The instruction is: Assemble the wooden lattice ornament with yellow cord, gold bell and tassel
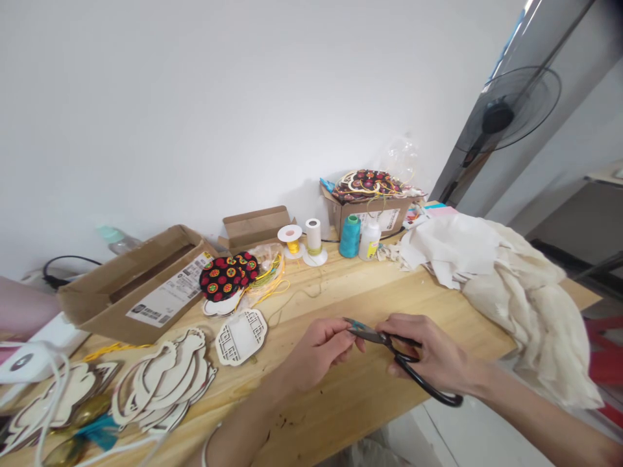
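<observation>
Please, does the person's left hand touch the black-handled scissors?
Touching. The head view shows the left hand with its fingers pinched on the blades of the scissors, near their tips.

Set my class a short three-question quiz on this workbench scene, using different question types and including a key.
1. The left hand pinches the blades of the black scissors. Which hand grips the handles?
2. True or false: the teal thread cone stands to the right of the white plastic bottle.
3. What stands beyond the crumpled white cloth? A) a ladder B) an electric fan C) a mirror

Key: 1. the right hand; 2. false; 3. B
</observation>
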Tool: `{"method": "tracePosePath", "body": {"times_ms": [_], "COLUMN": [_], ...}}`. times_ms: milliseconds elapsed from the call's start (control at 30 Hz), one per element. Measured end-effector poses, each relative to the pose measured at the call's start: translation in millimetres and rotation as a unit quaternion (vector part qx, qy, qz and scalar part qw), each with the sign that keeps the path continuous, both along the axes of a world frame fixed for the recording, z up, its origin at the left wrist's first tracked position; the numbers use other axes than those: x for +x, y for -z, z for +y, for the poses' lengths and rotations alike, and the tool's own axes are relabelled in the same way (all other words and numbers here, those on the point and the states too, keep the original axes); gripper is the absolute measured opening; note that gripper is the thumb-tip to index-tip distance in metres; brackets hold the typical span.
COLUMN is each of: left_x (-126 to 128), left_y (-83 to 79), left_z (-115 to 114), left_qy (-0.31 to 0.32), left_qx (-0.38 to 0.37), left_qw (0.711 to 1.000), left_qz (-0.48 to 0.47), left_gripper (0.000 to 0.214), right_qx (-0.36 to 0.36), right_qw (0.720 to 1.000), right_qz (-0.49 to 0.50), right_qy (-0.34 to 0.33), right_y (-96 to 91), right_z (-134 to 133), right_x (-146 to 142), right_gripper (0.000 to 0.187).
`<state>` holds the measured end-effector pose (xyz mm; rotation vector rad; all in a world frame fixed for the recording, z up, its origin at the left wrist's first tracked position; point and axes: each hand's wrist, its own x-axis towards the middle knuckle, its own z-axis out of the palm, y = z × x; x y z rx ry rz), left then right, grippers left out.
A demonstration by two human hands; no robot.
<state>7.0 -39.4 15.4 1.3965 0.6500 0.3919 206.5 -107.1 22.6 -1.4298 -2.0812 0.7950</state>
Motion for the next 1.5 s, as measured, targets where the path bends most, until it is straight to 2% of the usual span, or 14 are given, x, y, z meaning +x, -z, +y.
{"method": "tracePosePath", "body": {"times_ms": [467,600,700,800,900,1067,1167,1267,1333,1400,1500], "left_x": [1.1,1.4,1.7,2.3,3.5,4.2,2.9,1.9,1.8,1.9,1.9], "left_y": [1.9,-0.1,-1.0,-1.6,-2.9,-2.1,0.9,2.4,2.3,1.9,1.3], "left_z": [0.3,1.0,2.0,2.1,1.7,3.2,5.3,6.7,7.2,7.2,7.4], "left_qy": [0.005,0.004,0.001,-0.004,-0.01,-0.007,0.005,0.009,0.001,-0.01,-0.024], "left_qx": [-0.04,-0.038,-0.042,-0.055,-0.077,-0.1,-0.118,-0.083,-0.043,-0.02,-0.034], "left_qw": [0.999,0.999,0.999,0.998,0.997,0.995,0.993,0.996,0.999,0.999,0.999], "left_qz": [0.005,0.013,0.011,0.002,-0.003,-0.016,-0.028,-0.006,0.018,0.032,0.024], "left_gripper": [0.029,0.032,0.035,0.034,0.034,0.034,0.03,0.022,0.021,0.025,0.034], "right_qx": [-0.01,0.003,0.001,0.01,0.031,0.017,0.022,0.045,0.038,0.029,0.026], "right_qw": [1.0,1.0,0.998,0.989,0.978,0.982,0.973,0.95,0.939,0.935,0.937], "right_qz": [-0.008,-0.002,-0.002,-0.048,-0.106,-0.122,-0.165,-0.252,-0.298,-0.316,-0.31], "right_qy": [-0.023,0.007,0.064,0.142,0.178,0.146,0.158,0.178,0.166,0.157,0.159], "right_y": [2.9,13.4,22.0,26.3,22.9,11.5,11.4,13.6,13.3,11.4,7.2], "right_z": [3.1,3.5,9.5,22.5,35.6,41.8,45.9,55.6,62.5,67.1,65.8], "right_x": [5.6,9.9,22.6,43.6,61.7,64.3,66.4,78.2,86.9,92.7,91.3], "right_gripper": [0.025,0.027,0.031,0.032,0.029,0.033,0.035,0.03,0.026,0.026,0.028]}}
